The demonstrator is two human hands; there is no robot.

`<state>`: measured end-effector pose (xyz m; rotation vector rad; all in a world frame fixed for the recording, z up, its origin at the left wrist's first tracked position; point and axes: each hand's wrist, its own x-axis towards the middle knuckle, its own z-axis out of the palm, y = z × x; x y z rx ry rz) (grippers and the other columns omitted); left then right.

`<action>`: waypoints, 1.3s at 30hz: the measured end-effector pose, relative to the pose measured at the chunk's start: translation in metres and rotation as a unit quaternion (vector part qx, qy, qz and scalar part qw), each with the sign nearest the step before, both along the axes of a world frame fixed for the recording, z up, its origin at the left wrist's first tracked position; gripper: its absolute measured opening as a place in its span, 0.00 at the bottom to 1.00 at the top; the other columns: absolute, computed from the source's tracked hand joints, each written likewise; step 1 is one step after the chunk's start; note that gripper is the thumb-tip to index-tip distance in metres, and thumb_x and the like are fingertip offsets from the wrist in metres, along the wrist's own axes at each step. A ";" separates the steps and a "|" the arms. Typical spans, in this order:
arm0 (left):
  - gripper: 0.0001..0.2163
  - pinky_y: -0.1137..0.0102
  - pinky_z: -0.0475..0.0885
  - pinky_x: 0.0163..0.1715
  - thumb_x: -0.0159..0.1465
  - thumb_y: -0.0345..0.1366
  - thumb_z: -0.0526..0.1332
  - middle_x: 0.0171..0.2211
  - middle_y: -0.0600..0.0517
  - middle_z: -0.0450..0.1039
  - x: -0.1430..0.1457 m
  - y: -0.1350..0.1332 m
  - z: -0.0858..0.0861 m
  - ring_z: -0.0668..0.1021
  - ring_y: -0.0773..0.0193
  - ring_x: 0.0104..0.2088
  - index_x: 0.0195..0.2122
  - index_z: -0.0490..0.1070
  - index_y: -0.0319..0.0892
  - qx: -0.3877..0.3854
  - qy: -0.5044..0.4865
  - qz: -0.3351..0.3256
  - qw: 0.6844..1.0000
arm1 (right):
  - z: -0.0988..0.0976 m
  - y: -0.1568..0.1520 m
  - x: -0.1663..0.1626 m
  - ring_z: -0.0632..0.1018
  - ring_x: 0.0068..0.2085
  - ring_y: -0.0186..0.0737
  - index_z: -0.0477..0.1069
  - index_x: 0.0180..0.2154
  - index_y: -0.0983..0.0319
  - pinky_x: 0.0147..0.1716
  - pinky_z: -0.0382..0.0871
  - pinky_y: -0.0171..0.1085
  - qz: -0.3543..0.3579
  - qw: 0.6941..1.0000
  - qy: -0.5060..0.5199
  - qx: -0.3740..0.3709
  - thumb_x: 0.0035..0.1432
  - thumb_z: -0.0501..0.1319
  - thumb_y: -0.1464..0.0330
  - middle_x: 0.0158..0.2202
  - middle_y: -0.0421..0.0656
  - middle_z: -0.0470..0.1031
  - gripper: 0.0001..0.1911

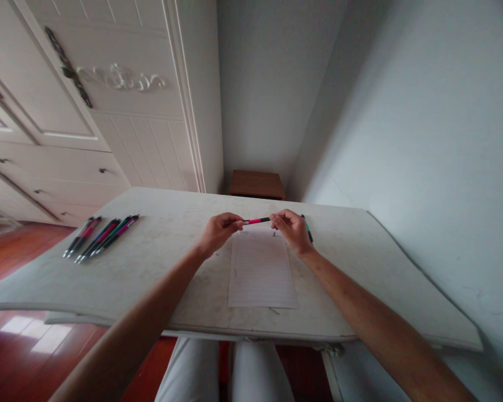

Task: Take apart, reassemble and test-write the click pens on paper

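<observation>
A pink and black pen (256,221) is held level above the far end of a lined sheet of paper (263,273). My left hand (221,230) pinches its pink end, and my right hand (292,228) grips the black end between thumb and fingers. On the sheet below my right fingers lies a tiny dark piece (274,234), too small to name. Just beyond my right hand a green and black pen (307,229) rests on the table, partly hidden by that hand.
Several coloured pens (104,240) lie in a bunch on the left of the white table (167,223). A white cabinet (151,134) stands behind at left, a brown wooden box-like piece (256,183) past the far edge. A wall (436,139) runs along the right.
</observation>
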<state>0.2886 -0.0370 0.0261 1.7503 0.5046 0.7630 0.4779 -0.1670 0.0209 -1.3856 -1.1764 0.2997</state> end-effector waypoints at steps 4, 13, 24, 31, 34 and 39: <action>0.19 0.71 0.69 0.29 0.50 0.50 0.70 0.29 0.49 0.77 0.002 0.001 -0.004 0.75 0.65 0.28 0.34 0.76 0.38 -0.037 -0.027 0.006 0.999 | 0.000 -0.001 -0.002 0.73 0.25 0.35 0.70 0.27 0.60 0.28 0.67 0.34 0.000 1.000 -0.009 -0.003 0.58 0.62 0.51 0.23 0.40 0.74 0.20; 0.07 0.68 0.72 0.35 0.52 0.38 0.67 0.27 0.52 0.76 0.002 0.002 -0.004 0.76 0.64 0.29 0.28 0.75 0.40 0.071 -0.023 0.065 0.995 | 0.003 -0.003 -0.004 0.72 0.24 0.34 0.68 0.25 0.60 0.26 0.66 0.34 -0.005 1.000 -0.008 -0.020 0.58 0.61 0.49 0.22 0.40 0.73 0.21; 0.02 0.65 0.70 0.39 0.56 0.30 0.64 0.29 0.51 0.75 0.000 -0.001 -0.001 0.73 0.60 0.34 0.28 0.73 0.43 0.247 -0.038 0.108 0.962 | 0.003 -0.002 -0.007 0.70 0.23 0.34 0.67 0.23 0.60 0.26 0.64 0.34 -0.003 0.999 -0.011 -0.039 0.58 0.60 0.48 0.21 0.40 0.72 0.23; 0.03 0.63 0.69 0.41 0.58 0.30 0.64 0.29 0.51 0.75 -0.002 -0.002 -0.001 0.74 0.59 0.36 0.28 0.72 0.44 0.295 -0.046 0.113 0.948 | 0.002 -0.002 -0.007 0.69 0.22 0.34 0.66 0.22 0.59 0.24 0.64 0.34 -0.010 0.998 -0.019 -0.051 0.58 0.59 0.47 0.19 0.40 0.71 0.25; 0.04 0.63 0.69 0.42 0.58 0.30 0.64 0.30 0.50 0.76 -0.002 -0.002 0.001 0.74 0.58 0.36 0.27 0.72 0.44 0.306 -0.044 0.118 0.944 | 0.003 -0.002 -0.009 0.69 0.22 0.34 0.66 0.21 0.60 0.24 0.64 0.34 -0.012 0.998 -0.016 -0.052 0.58 0.59 0.46 0.19 0.39 0.71 0.25; 0.04 0.63 0.69 0.41 0.58 0.30 0.63 0.29 0.50 0.76 -0.003 -0.002 0.003 0.74 0.59 0.35 0.27 0.72 0.44 0.313 -0.054 0.117 0.941 | 0.006 -0.002 -0.011 0.69 0.22 0.34 0.67 0.21 0.60 0.24 0.64 0.33 -0.003 0.998 -0.002 -0.056 0.57 0.60 0.46 0.18 0.39 0.71 0.26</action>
